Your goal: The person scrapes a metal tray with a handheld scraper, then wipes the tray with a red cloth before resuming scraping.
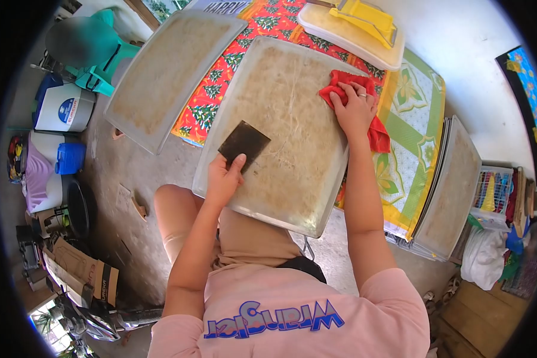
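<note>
A large metal baking tray with a brownish, stained surface lies tilted in front of me, its near end over my lap and its far end on the table. Pale streaks cross its middle. My left hand grips a dark, flat, rectangular scraper-like plate above the tray's left side. At the upper right corner my right hand is closed on a red cloth, pressed against the tray. Part of the cloth hangs over the right edge.
Another tray rests at the left. A white tub bearing a yellow plastic tool stands on the far table, over a Christmas-tree cloth. Stacked trays are at the right. Left are a green chair and boxes.
</note>
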